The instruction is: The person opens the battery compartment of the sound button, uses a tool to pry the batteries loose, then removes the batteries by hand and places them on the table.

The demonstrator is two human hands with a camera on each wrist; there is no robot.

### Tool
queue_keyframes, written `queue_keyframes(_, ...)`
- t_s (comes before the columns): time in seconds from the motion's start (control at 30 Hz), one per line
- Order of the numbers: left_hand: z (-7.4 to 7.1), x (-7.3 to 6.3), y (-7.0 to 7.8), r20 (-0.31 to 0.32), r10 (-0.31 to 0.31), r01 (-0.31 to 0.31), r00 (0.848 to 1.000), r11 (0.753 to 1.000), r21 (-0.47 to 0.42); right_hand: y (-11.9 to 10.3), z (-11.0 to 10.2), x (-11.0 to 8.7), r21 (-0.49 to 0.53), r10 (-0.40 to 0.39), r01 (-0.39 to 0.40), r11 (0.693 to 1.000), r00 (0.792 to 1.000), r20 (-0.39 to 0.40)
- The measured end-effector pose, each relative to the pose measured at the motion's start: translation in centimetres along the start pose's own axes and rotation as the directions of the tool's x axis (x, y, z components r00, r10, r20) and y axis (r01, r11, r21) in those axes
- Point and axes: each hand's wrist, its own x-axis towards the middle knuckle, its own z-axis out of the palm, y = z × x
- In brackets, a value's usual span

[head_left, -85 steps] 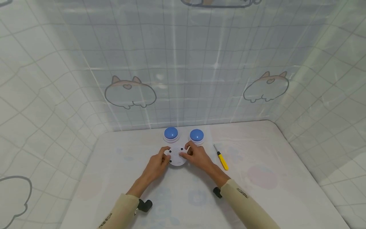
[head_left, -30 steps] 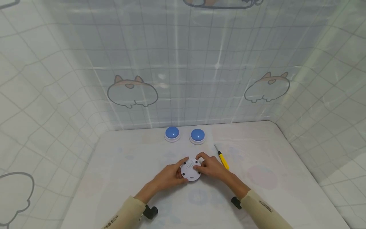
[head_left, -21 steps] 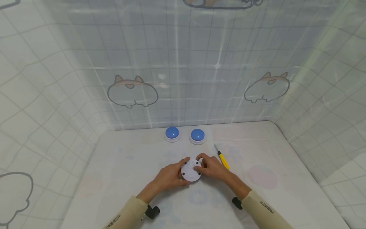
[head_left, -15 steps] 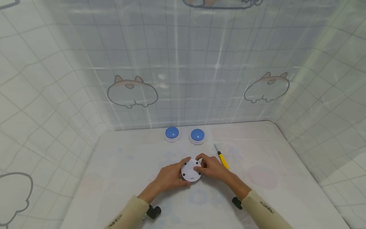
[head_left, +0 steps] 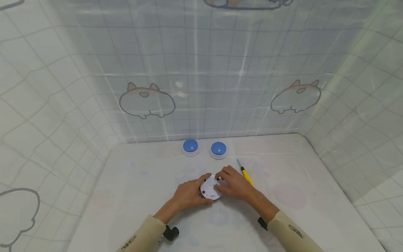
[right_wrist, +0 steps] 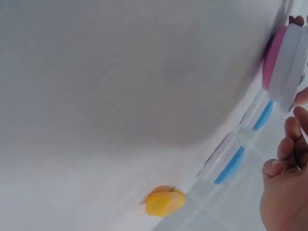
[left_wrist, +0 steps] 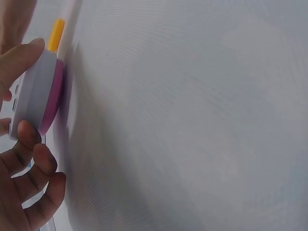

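Note:
A round white push button [head_left: 209,193] lies with its underside up, showing a cluster of speaker holes and black feet. Its pink dome [left_wrist: 54,98] faces the table in the left wrist view. My left hand [head_left: 188,196] grips the white rim from the left, thumb on the near side and forefinger on the far side. From the right, my right hand [head_left: 235,183] bends over the underside, thumb and fingertips around its right part. In the right wrist view, a fingertip touches the white casing [right_wrist: 287,70]. The right thumb covers the right-hand foot.
Two blue-domed push buttons, the left one [head_left: 190,147] and the right one [head_left: 218,149], stand domes up near the back wall. A screwdriver [head_left: 247,176] with a yellow handle lies to the right of my right hand. A patterned white cloth [head_left: 126,196] covers the table.
Since the oldest frame, both hands have brought the push button nearer and to the right, and the left hand has spread around its rim. Just now the right fingers have risen slightly.

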Motion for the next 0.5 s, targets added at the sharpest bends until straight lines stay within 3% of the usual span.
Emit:
queue_keyframes(0.1, -0.1, 0.0, 0.1, 0.003, -0.007, 0.007, 1.0, 1.0, -0.007, -0.4, -0.2, -0.1, -0.095, -0.112, 0.109, 0.99, 0.993, -0.023)
queue_keyframes(0.17, -0.2, 0.1, 0.1, 0.003, -0.009, 0.009, 1.0, 1.0, -0.011, -0.7, -0.3, -0.2, -0.132, -0.146, 0.143, 0.981, 0.989, -0.019)
queue_keyframes(0.5, -0.3, 0.1, 0.0, 0.011, -0.01, 0.011, 1.0, 1.0, -0.021, -1.3, -0.6, -0.4, -0.219, -0.192, 0.203, 0.954, 0.979, 0.069)
